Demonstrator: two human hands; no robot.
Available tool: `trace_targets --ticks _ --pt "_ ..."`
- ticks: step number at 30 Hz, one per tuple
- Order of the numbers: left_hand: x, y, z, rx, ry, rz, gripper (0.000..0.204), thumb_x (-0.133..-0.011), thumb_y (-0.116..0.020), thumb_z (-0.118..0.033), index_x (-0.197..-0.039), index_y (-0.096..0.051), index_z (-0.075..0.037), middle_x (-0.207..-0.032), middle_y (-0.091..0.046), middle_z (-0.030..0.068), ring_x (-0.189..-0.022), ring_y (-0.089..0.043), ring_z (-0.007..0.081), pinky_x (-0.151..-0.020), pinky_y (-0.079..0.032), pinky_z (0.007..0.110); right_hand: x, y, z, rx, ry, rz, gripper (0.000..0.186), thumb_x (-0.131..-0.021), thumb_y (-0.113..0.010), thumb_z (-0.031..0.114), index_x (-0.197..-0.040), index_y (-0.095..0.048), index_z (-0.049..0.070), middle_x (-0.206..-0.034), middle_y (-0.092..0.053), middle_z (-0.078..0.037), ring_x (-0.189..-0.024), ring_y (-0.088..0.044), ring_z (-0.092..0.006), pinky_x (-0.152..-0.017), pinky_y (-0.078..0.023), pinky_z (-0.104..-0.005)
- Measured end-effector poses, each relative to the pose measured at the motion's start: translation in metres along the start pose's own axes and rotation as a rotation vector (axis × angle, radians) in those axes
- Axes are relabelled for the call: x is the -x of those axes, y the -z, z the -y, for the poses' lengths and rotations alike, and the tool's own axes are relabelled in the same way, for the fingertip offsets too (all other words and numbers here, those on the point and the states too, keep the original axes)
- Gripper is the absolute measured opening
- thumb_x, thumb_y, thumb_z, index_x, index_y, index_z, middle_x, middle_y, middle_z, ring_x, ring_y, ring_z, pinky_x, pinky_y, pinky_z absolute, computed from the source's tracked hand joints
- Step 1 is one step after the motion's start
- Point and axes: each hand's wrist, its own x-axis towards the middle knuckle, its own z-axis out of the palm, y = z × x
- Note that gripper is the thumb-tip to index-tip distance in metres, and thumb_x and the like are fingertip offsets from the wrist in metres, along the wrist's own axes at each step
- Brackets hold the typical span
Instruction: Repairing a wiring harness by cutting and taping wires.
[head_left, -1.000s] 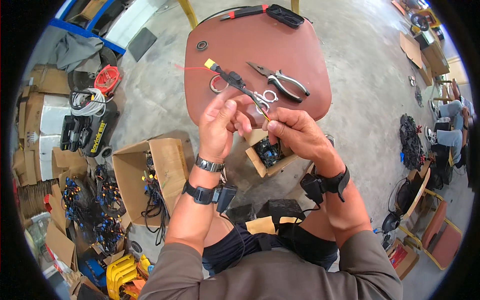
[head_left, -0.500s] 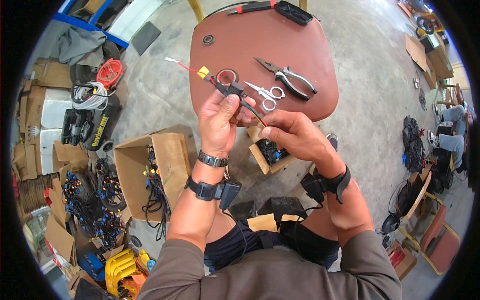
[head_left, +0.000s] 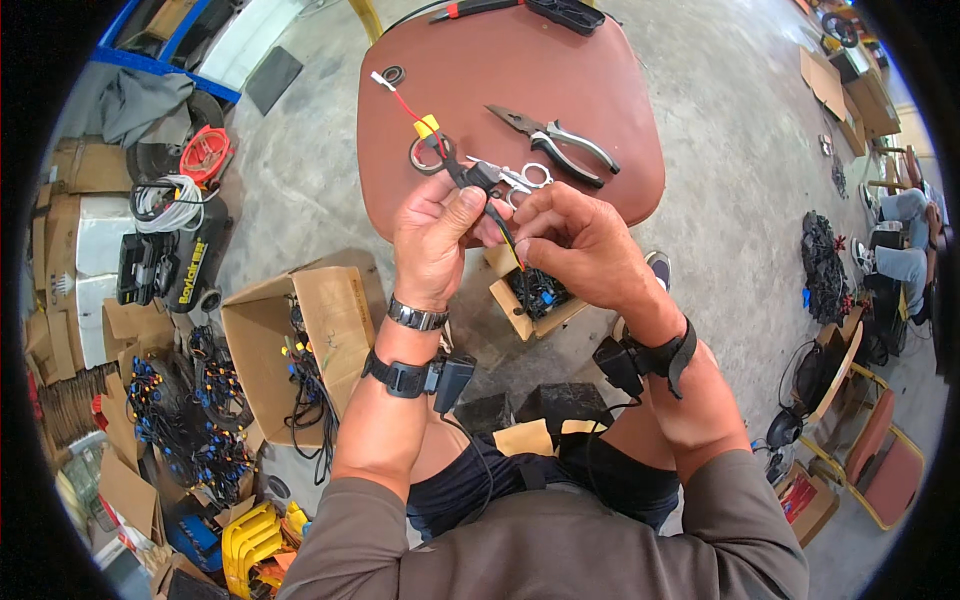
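A wiring harness is held in front of me, with a black block (head_left: 482,179), a yellow connector (head_left: 427,127) and a thin red wire ending in a white terminal. My left hand (head_left: 432,235) is closed around the harness just below the block, thumb on top. At the thin yellow and dark wires (head_left: 510,240) leaving its lower end, my right hand (head_left: 580,245) has its fingers curled and its thumb against them. Behind the harness on the brown seat (head_left: 620,130) lie small folding scissors (head_left: 530,178), a tape roll (head_left: 428,158) and pliers (head_left: 555,143).
A bearing ring (head_left: 394,75) and a red-black tool (head_left: 475,9) lie farther back on the seat. Below my hands stands a small box (head_left: 510,310) of dark parts. At left are a large carton (head_left: 345,320) with cables and a heap of connectors (head_left: 190,420).
The seat and its tools have shifted left in view. My right thumb and fingers have loosened their earlier pinch, and the wires' dark lower end now hangs below them. My left hand keeps its hold.
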Motion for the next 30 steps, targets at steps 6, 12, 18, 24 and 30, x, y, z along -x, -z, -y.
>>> trace_targets --ticks 6,12,18,24,30 --pt "-0.002 0.005 0.002 -0.005 0.052 -0.001 0.025 -0.094 -0.062 -0.022 -0.11 -0.06 -0.003 -0.083 -0.07 0.0109 -0.065 -0.064 0.0154 -0.059 -0.053 0.027 -0.001 -0.011 -0.003 0.123 0.173 -0.098 0.016 -0.08 -0.061 -0.005 -0.094 -0.056 0.0 -0.072 -0.064 -0.004 -0.067 -0.062 -0.0096 -0.063 -0.05 -0.0252" --pt "0.003 -0.015 0.007 0.041 0.025 -0.008 0.026 -0.096 -0.061 -0.019 -0.116 -0.058 -0.003 -0.089 -0.068 0.0086 -0.068 -0.065 0.0119 -0.059 -0.053 0.023 -0.003 -0.007 -0.002 0.317 0.305 -0.183 0.015 -0.077 -0.059 -0.007 -0.089 -0.055 0.001 -0.069 -0.06 -0.009 -0.058 -0.06 -0.0197 -0.058 -0.048 -0.029" --pt "0.01 -0.01 0.021 0.066 0.154 0.083 0.03 -0.097 -0.059 -0.019 -0.121 -0.056 -0.002 -0.097 -0.065 0.0026 -0.084 -0.063 0.0085 -0.073 -0.053 0.022 -0.007 0.0 -0.002 0.466 0.403 -0.219 0.02 -0.076 -0.06 -0.007 -0.094 -0.058 0.003 -0.068 -0.057 -0.004 -0.059 -0.054 -0.0086 -0.053 -0.044 -0.0233" --pt "0.015 -0.022 0.019 0.03 0.241 0.161 0.03 -0.095 -0.056 -0.006 -0.123 -0.056 0.005 -0.104 -0.066 0.0052 -0.087 -0.064 0.0112 -0.075 -0.052 0.023 -0.01 0.006 0.001 0.529 0.427 -0.266 0.019 -0.074 -0.06 -0.006 -0.09 -0.059 0.004 -0.068 -0.056 -0.008 -0.059 -0.056 -0.0206 -0.054 -0.045 -0.0301" --pt "0.018 -0.027 0.012 -0.152 0.251 0.114 0.033 -0.092 -0.055 0.001 -0.125 -0.055 0.006 -0.101 -0.068 0.0089 -0.081 -0.066 0.0131 -0.068 -0.052 0.024 -0.015 0.009 -0.007 0.615 0.471 -0.252 0.022 -0.07 -0.059 -0.006 -0.09 -0.058 0.004 -0.072 -0.059 -0.011 -0.068 -0.061 -0.0313 -0.06 -0.049 -0.0381"
